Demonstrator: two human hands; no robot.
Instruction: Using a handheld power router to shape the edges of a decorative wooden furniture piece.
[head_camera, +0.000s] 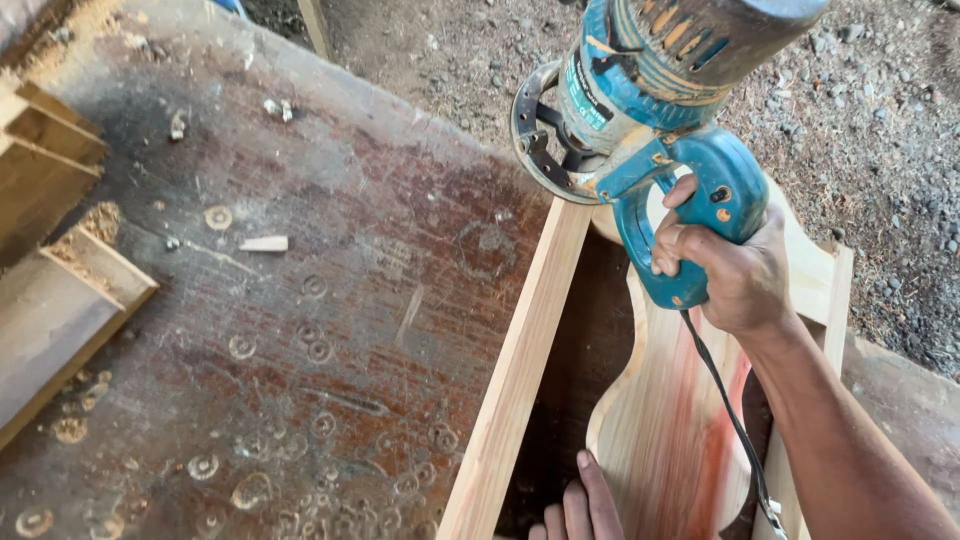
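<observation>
The right hand (735, 270) is closed around the blue handle of a router (640, 95), which is tilted with its round base at the upper end of a curved wooden board (665, 420). The left hand (580, 505), fingers extended and flat, rests on the lower edge of that board, just beside a straight wooden rail (515, 370). Board and rail lie on a stained, worn counter (300, 300); a black cord (725, 400) runs down from the router handle across the board.
</observation>
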